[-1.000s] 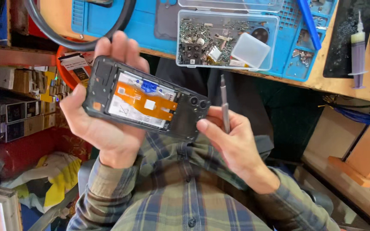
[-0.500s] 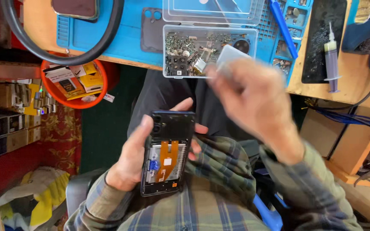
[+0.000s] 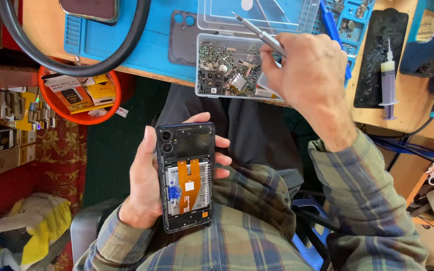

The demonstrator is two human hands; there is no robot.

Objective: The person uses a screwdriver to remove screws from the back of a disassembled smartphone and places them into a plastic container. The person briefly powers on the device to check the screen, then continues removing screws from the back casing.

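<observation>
Left hand [image 3: 144, 188] cradling opened phone [image 3: 186, 175]

Your right hand [image 3: 310, 75] is covering the near right corner of the clear parts tray [image 3: 237, 68], so the lower end of the screwdriver [image 3: 257, 32] is disappearing inside your grip. The small pieces heaped in that tray are too tiny to tell apart. Beyond the tray, the top edge is cutting off the clear lid [image 3: 259, 15], a dark slab [image 3: 89, 9] and the black cable loop [image 3: 71, 47]. Your left hand [image 3: 144, 183] is hiding the left side and back of the opened phone [image 3: 186, 175].
</observation>
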